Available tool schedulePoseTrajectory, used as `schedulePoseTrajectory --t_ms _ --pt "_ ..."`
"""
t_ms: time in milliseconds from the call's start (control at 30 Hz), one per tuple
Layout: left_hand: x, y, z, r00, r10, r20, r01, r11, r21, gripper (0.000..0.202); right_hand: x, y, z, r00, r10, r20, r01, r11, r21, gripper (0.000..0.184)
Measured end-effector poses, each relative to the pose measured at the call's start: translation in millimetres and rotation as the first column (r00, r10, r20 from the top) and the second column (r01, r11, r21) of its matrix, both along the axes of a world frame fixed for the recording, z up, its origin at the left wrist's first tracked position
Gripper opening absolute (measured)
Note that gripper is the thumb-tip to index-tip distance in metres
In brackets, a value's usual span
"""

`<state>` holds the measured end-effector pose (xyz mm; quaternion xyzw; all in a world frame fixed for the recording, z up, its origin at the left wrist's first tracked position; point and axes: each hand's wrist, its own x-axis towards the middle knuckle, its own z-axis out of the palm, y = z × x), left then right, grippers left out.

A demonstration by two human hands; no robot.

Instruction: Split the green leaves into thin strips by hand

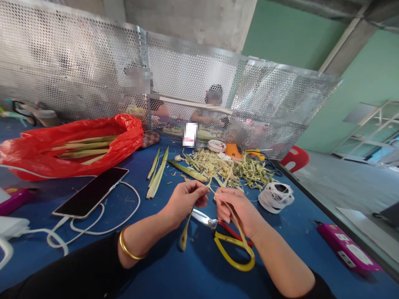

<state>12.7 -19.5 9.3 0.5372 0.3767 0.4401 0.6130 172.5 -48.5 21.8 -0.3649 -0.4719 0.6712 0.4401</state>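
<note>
My left hand (189,197), a gold bangle on its wrist, pinches a thin pale-green leaf strip (187,226). One end of it hangs below the fingers and widens at the tip. Close beside it, my right hand (233,205) is closed on a similar strip (240,227) that trails down past the wrist. Whether both are one piece is hidden by the fingers. Beneath the hands lie scissors (235,265) with one yellow and one red handle. Just beyond is a heap of knotted leaf pieces (215,164), with long cut leaves (158,172) to its left.
On the left are a red plastic bag (28,145) of leaves and a phone (93,193) with white cables. A white tape roll (276,199) and a magenta box (346,247) are on the right. A perforated metal screen (187,66) stands behind, with people beyond it.
</note>
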Motion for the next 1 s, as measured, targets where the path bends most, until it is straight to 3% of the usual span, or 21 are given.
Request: schedulePoseTrajectory --t_ms 267,500,667,867,933,1000 --pt "-7 13 -8.2 0.975 0.222 0.013 -0.222 0.975 -0.021 0.025 6 -2 6.6 0.97 0.093 -0.225 -0.102 0.994 -0.027 0.023" --pt "-9 16 -9.2 0.95 0.313 0.026 -0.307 0.944 -0.122 0.023 9 -2 9.1 0.98 0.043 -0.193 -0.044 0.999 0.0 0.023" --pt "-12 19 -6.2 0.92 0.376 0.107 -0.336 0.9 -0.276 0.018 7 -2 11.4 0.953 -0.079 -0.293 0.095 0.995 0.042 0.023" --pt "-20 30 -2.9 0.858 0.5 0.116 -0.423 0.817 -0.392 0.015 9 -2 17.1 0.948 -0.039 -0.314 0.075 0.992 0.102 0.028" --pt "-20 27 -0.5 0.892 0.434 0.126 -0.357 0.848 -0.39 0.02 9 -1 15.9 0.954 -0.104 -0.282 0.139 0.984 0.109 0.03" --pt "-16 18 2.9 0.962 0.234 0.141 -0.167 0.912 -0.375 0.028 7 2 12.1 0.954 -0.202 -0.22 0.232 0.965 0.121 0.025"
